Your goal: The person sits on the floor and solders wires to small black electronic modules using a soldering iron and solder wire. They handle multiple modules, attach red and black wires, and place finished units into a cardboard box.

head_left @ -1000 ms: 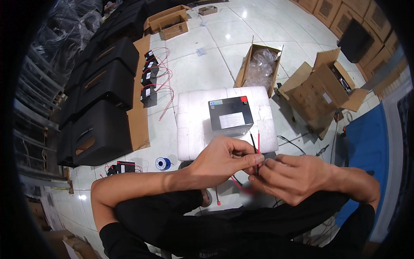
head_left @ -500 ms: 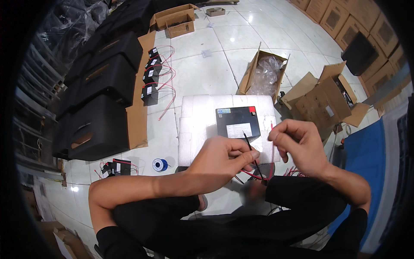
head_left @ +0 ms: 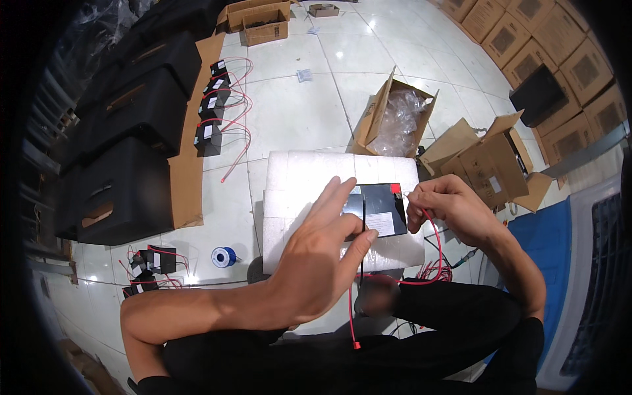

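Note:
A black box-shaped battery (head_left: 375, 204) with a white label and a red terminal mark lies on a white foam block (head_left: 283, 178). My left hand (head_left: 316, 247) reaches over its left side, two fingers stretched out by its far left edge. Between that hand's thumb and forefinger a black wire (head_left: 363, 214) is pinched, its end pointing away from me over the battery. At the battery's right edge, near the red mark, my right hand (head_left: 442, 205) pinches a red wire (head_left: 439, 247). This wire loops down toward my lap, where a red-capped end (head_left: 356, 343) hangs.
Left on the floor stand a blue-rimmed spool (head_left: 224, 257) and small black batteries (head_left: 161, 259) with red wires. Further back is a row of similar batteries (head_left: 209, 135) beside large black cases (head_left: 128, 187). Open cartons (head_left: 372, 122) stand beyond the block, right; a blue panel (head_left: 526, 257) is nearer.
My left hand has moved forward and spread its outer fingers over the battery. My right hand has brought the red wire to the battery's right edge. The whole view has shifted slightly.

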`<state>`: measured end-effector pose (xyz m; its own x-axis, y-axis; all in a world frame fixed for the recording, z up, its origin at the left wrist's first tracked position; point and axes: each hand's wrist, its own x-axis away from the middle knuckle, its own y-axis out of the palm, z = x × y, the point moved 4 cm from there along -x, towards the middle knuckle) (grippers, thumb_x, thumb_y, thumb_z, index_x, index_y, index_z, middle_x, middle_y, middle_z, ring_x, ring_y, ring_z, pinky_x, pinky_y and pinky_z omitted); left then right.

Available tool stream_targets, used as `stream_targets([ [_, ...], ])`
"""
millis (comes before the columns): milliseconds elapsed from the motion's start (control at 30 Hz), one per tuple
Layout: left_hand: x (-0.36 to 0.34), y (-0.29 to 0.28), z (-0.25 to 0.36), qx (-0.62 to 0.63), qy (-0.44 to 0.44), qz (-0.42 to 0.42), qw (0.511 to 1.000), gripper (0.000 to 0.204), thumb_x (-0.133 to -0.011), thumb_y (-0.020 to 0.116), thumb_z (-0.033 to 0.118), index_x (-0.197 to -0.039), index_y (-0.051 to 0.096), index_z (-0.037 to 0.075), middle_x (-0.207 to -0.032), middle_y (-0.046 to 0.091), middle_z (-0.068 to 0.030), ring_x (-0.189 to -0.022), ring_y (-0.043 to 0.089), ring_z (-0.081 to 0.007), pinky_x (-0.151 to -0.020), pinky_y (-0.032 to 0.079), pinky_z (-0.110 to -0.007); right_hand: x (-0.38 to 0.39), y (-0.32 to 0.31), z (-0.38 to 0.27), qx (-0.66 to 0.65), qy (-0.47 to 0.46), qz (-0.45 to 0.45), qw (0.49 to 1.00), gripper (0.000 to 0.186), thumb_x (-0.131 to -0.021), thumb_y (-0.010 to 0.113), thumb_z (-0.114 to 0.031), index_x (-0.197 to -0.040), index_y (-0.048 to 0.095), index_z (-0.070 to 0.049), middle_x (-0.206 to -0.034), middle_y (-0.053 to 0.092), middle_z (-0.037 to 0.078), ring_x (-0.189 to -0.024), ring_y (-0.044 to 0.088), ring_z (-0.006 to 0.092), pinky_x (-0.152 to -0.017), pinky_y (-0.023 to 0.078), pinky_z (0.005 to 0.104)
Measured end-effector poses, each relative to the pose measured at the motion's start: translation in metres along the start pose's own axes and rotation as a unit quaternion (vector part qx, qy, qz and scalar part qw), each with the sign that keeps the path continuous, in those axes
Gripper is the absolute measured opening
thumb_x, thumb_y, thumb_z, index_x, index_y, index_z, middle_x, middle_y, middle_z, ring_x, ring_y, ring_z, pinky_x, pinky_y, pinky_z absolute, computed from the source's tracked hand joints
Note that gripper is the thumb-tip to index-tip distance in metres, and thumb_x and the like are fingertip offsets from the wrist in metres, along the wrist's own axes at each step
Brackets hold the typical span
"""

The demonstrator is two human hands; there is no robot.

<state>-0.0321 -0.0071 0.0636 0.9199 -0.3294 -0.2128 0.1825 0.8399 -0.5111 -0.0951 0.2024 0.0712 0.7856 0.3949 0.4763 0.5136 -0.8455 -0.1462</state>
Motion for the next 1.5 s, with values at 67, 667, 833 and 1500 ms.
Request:
stream_targets([
  [67,0.0,0.002,-0.002,0.018,0.002,-0.002,1.0,0.021,-0.095,0.065,0.012,-0.086,0.06,-0.006,-0.147,0.038,-0.0384,-0.14,0.033,-0.0544,-0.107,0.041,-0.049,-0.001,0.0,0.0,-0.015,0.005,-0.003,1.0,0.032,-0.098,0.059,-0.021,-0.074,0.059,0.0,-0.073,0.063,0.009,-0.073,0.062,0.0186,-0.074,0.049,0.0337],
  [667,0.002,0.001,-0.004,0.063,0.004,0.02,0.998,0.022,-0.095,0.067,0.012,-0.085,0.057,-0.005,-0.147,0.039,-0.0387,-0.141,0.035,-0.053,-0.109,0.041,-0.048,-0.009,0.0,-0.004,-0.038,0.042,0.017,0.998,0.027,-0.094,0.059,-0.014,-0.073,0.063,0.003,-0.07,0.061,0.009,-0.066,0.06,0.018,-0.071,0.05,0.0335],
  [833,0.002,0.002,-0.004,0.049,0.0,0.009,0.999,0.023,-0.096,0.065,0.014,-0.086,0.057,-0.005,-0.147,0.038,-0.039,-0.142,0.033,-0.0528,-0.111,0.038,-0.049,-0.012,0.001,-0.005,-0.049,0.043,0.033,0.997,0.023,-0.087,0.059,-0.01,-0.068,0.057,0.002,-0.066,0.055,0.008,-0.063,0.059,0.0196,-0.063,0.051,0.0348],
  [1500,0.003,0.002,-0.003,0.045,0.004,-0.001,0.999,0.023,-0.096,0.065,0.015,-0.087,0.058,-0.005,-0.145,0.041,-0.0378,-0.143,0.032,-0.0524,-0.112,0.036,-0.05,-0.015,0.007,-0.014,0.018,0.059,0.094,0.994,0.029,-0.084,0.059,-0.011,-0.058,0.05,-0.001,-0.059,0.057,0.012,-0.053,0.059,0.0202,-0.058,0.051,0.0321],
])
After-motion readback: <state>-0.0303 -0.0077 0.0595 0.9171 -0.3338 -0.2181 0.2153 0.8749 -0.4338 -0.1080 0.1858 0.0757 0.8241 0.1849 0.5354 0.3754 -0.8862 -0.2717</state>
